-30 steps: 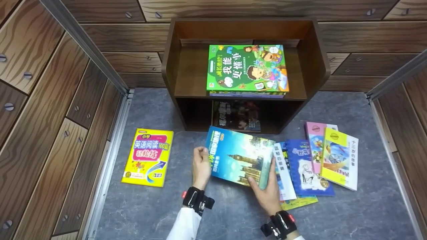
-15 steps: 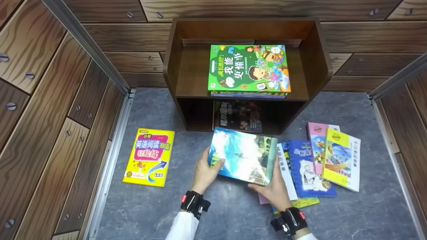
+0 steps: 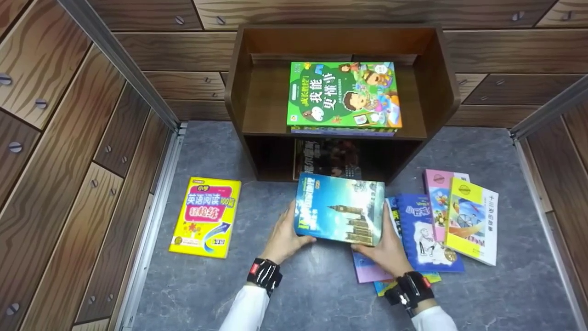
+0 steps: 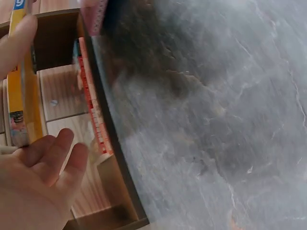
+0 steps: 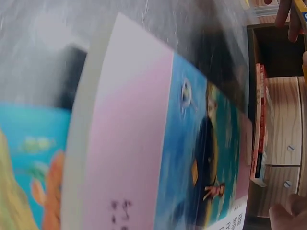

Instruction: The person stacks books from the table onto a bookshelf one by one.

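A thick blue book (image 3: 340, 207) with a clock tower on its cover is held between both hands in front of the shelf, cover facing up. My left hand (image 3: 281, 239) grips its left end, thumb along the near edge. At the other end my right hand (image 3: 388, 250) holds it with thumb near the lower corner and fingers up the right side. In the left wrist view the book's yellow edge (image 4: 17, 93) shows beside the fingers. A pink-and-blue book (image 5: 129, 120) lies close below in the right wrist view.
Behind stands a brown two-tier shelf (image 3: 232, 87), with a green book (image 3: 342, 94) topping a stack and a dark book (image 3: 328, 156) in the lower compartment. A yellow book (image 3: 205, 216) lies left; several books, including a blue one (image 3: 427, 230), overlap on the right.
My left hand has gone from beside the book's left edge to gripping that end. The book has shifted slightly right and levelled, and my right hand has moved right with it.
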A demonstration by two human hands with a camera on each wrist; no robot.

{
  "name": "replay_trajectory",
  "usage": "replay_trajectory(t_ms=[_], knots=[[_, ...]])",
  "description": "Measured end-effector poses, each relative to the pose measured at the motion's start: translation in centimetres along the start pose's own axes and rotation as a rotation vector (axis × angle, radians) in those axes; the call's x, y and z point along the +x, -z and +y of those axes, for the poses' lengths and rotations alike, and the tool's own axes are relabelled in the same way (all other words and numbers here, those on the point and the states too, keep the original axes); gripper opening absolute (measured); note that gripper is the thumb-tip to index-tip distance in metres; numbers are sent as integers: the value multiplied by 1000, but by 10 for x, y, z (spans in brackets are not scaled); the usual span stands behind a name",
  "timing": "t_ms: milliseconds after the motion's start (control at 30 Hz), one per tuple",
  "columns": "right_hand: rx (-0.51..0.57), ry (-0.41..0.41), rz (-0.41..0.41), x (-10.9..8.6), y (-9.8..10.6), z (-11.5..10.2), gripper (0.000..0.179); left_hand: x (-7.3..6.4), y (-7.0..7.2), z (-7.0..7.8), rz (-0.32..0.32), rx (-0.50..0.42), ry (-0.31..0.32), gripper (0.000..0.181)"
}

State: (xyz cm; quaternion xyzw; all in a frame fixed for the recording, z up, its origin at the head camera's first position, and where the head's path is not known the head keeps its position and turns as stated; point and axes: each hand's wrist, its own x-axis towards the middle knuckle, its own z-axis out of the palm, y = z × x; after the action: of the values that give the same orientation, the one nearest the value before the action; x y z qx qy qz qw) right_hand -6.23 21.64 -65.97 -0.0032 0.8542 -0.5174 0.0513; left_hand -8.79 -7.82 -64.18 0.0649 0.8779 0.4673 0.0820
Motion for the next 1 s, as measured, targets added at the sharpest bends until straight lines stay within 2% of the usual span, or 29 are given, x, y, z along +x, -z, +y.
replay_trajectory(t_ms=[200,367,567,733,1000], knots=[[-64,-26,-68,14,5,2,144,15,-2,-10,30,87,-44,122],[-91,-23,-101,32,7,1,141,31,-1,-19,59,116,-71,120],[-111,-4,-99,59,6,-2,139,53,1,-25,81,142,-80,118],[-115,-21,-100,81,5,-4,137,73,5,-29,102,183,-105,117],[-140,-5,-95,112,4,-4,136,102,8,-35,106,226,-75,115]])
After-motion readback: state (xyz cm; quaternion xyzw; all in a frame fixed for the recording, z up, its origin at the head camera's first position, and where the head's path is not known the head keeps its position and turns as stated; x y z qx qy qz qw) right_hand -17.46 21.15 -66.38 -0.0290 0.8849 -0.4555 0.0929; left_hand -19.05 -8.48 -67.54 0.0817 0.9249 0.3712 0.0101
